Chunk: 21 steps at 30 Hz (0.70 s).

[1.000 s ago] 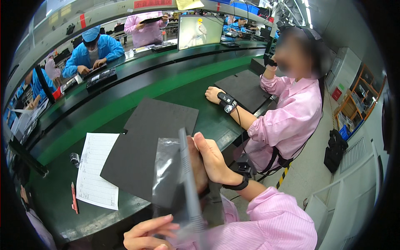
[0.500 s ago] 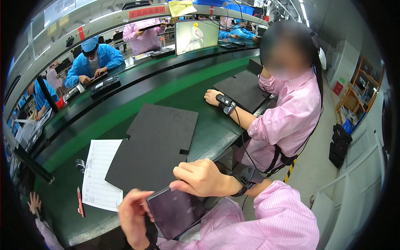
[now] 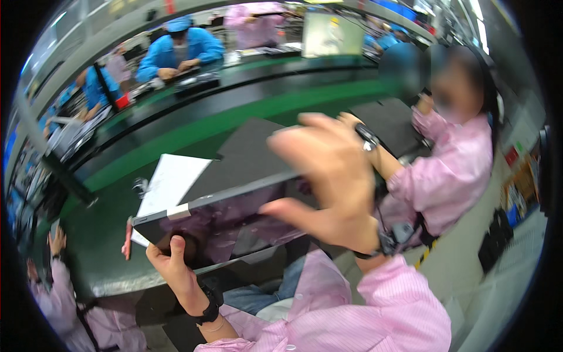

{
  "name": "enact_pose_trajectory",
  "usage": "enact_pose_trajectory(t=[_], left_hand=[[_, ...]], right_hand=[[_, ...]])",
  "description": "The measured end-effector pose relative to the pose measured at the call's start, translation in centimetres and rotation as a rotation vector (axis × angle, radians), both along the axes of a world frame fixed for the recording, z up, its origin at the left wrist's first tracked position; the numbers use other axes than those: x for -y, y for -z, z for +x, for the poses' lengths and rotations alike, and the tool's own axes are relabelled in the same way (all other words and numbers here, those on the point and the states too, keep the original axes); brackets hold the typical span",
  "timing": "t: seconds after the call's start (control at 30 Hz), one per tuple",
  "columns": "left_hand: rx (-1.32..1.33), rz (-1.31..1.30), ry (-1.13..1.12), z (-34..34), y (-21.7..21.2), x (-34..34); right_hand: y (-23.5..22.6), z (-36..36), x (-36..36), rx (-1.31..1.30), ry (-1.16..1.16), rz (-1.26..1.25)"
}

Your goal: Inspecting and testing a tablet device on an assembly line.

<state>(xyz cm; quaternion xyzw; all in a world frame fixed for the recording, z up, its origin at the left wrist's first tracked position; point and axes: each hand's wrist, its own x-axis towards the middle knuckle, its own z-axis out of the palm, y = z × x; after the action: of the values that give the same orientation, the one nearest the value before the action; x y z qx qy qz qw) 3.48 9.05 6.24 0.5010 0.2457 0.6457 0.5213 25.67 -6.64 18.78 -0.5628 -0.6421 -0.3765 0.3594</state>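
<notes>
My bare left hand [image 3: 176,271], thumb upright and fingers bent in a grip, extends forward from a black-banded left wrist [image 3: 209,304]. Higher up, my bare right hand [image 3: 335,183], blurred, hangs open with thumb and fingers spread apart and aimed leftward. My right arm [image 3: 390,305], in a pink striped cloth sleeve, angles up from the lower right to a black-strapped right wrist [image 3: 378,245].

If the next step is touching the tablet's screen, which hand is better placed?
Probably the right hand: though blurred, it looks open near the right part of the tablet, while the left hand grips its left end and seems needed for support.
</notes>
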Motion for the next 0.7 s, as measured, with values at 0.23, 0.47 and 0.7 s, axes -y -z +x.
enact_pose_trajectory(t=[0.23,0.47,0.7], left_hand=[[0.099,-0.037,-0.087,0.1,-2.2,-3.5],[0.408,0.167,-0.2,2.3,-5.3,-8.2],[0.478,0.384,-0.34,2.2,-4.8,-9.7]], right_hand=[[7.0,-1.1,-1.1,-1.294,-0.697,0.27],[7.9,-5.0,-2.1,-0.687,-0.959,0.185],[7.6,-5.7,-0.5,-0.946,-0.873,0.172]])
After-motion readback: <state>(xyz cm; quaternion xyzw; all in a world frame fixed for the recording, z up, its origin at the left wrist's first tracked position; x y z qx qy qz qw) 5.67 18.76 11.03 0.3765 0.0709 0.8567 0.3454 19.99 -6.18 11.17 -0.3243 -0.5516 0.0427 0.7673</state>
